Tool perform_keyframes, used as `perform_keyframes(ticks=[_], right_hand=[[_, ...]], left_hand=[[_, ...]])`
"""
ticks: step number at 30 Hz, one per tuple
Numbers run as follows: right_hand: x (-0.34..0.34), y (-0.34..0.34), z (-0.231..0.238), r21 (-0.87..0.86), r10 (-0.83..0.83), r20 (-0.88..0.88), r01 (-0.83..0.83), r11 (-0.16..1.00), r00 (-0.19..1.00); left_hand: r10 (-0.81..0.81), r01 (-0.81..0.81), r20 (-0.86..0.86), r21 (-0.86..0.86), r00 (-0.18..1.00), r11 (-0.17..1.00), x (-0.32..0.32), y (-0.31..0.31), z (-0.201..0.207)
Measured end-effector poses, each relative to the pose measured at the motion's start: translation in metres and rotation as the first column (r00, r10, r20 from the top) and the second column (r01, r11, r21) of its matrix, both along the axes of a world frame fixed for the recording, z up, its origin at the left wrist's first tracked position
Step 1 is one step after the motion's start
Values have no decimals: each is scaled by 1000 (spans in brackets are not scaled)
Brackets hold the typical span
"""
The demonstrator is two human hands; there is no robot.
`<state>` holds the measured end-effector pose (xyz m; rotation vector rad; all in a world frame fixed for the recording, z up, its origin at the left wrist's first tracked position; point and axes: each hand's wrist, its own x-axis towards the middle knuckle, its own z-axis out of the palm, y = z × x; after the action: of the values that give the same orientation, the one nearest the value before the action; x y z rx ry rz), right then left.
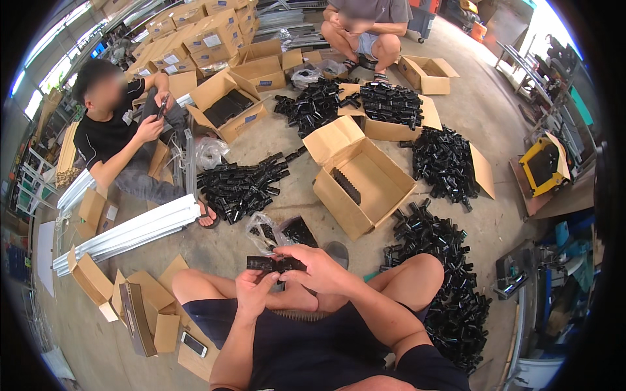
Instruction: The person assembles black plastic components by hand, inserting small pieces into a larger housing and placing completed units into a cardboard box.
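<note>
In front of my crossed legs, my left hand (253, 291) and my right hand (312, 268) are both closed on a short black plastic part (261, 262). The left fingers grip it from below, and the right hand holds its right end from above. Whether it is one piece or two joined pieces, I cannot tell. Just beyond it lie a clear plastic bag (259, 242) with small black bits and a dark open container (301, 229) of small pieces. Farther ahead stands an open cardboard box (381, 171), with a row of black parts (346, 186) along its left side.
Heaps of black parts lie on the right (433, 251), farther right (443, 163) and ahead left (244, 186). White metal profiles (140, 228) lie at left beside a seated co-worker (120, 140). Another person (368, 32) squats at the back. A phone (194, 345) rests on cardboard.
</note>
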<state>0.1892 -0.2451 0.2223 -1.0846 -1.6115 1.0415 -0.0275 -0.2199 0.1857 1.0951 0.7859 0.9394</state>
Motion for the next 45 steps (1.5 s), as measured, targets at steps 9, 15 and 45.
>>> perform_keyframes(ticks=[9,15,45], right_hand=[[-1,-2,0,-45,-61,-47,59,997,997],[0,4,-4,-98,-167,19,168,981,986],[-45,156,-198,-18,-241,550,300,954,799]], left_hand=[[73,-74,37,22,997,997,13,5,15],[149,-135,119,-119,982,984,8,20,-4],[572,-423,262,-455,777,784,-35,224,-76]])
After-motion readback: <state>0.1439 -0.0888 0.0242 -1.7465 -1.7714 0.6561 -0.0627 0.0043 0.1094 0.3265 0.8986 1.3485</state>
